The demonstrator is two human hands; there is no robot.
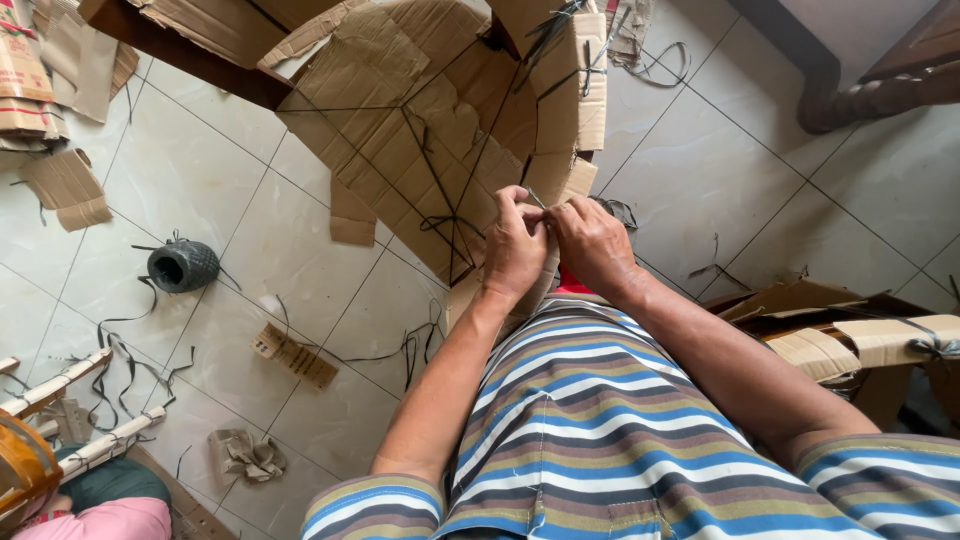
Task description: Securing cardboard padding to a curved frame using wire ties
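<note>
My left hand (515, 245) and right hand (590, 240) met knuckle to knuckle before my chest, fingers pinched together on a thin black string (537, 198) at the near edge of the cardboard piece (420, 140). The cardboard stretched away from me above the tiled floor (700, 170), strings crossing its face.

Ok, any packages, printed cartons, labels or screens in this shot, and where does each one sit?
Printed carton pieces: top-left floor corner, flattened brown cardboard with red print.
Cardboard panel: top centre, plain brown, torn, laced with dark strap; left hand and right hand meet at its lower edge.
Folded cardboard: right edge, plain brown.
No screens or signs visible.
</note>
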